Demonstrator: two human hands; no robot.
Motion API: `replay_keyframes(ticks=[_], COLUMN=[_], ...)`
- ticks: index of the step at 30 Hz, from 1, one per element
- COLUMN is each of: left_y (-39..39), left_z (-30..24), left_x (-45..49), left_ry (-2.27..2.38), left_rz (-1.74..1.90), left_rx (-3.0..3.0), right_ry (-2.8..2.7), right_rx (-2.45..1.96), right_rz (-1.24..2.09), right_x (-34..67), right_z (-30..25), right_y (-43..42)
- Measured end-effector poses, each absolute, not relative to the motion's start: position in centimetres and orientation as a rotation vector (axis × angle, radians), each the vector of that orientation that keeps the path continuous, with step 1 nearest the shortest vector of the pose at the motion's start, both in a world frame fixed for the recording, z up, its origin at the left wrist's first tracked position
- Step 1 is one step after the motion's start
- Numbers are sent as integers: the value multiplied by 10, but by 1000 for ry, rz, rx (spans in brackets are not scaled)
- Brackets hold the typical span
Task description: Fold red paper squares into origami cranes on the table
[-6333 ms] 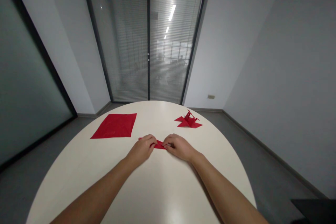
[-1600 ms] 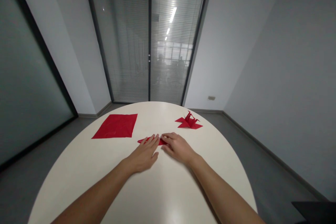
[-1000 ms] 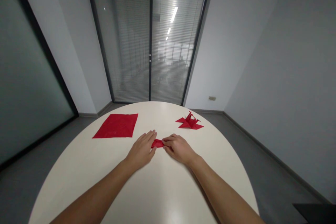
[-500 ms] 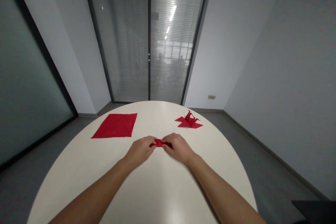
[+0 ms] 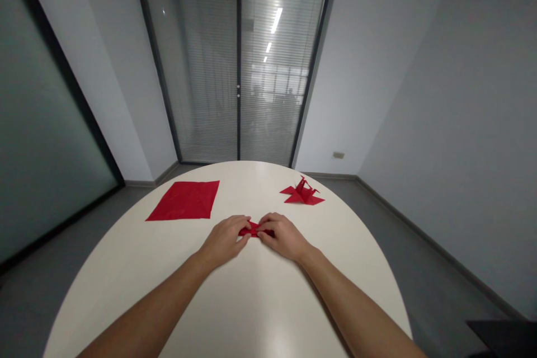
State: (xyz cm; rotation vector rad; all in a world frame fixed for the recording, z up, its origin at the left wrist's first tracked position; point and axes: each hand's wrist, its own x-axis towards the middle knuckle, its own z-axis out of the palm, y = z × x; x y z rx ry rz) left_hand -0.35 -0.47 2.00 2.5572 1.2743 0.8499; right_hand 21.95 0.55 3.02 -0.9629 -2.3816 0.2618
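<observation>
I see the left hand (image 5: 224, 238) and right hand (image 5: 282, 235), earlier flat, now both pinching the folded paper (image 5: 251, 230) right of the red sheet (image 5: 184, 200).

One view only, head-worn, wide-angle. Looks forward and down over a round white table (image 5: 251, 302). Left hand (image 5: 224, 239) and right hand (image 5: 282, 236) near, centre-low. Faces tall glass doors with slatted blinds (image 5: 237, 67) beyond.

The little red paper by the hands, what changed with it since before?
The left hand, flat over the little red paper a moment ago, curled in; now it and the right hand both pinch it, and it looks folded shorter. The flat red sheet and the folded red figure stayed put on the table.
</observation>
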Motion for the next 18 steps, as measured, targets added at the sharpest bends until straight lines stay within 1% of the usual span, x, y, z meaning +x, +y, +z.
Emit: replay_keyframes(ticks=[18], left_y=[-10], left_z=[32], left_x=[-1], left_ry=[1252], left_rz=[912], left_rx=[2595], right_ry=[-2300], right_rx=[-1013], right_rz=[353], right_x=[216], right_z=[35], right_y=[2])
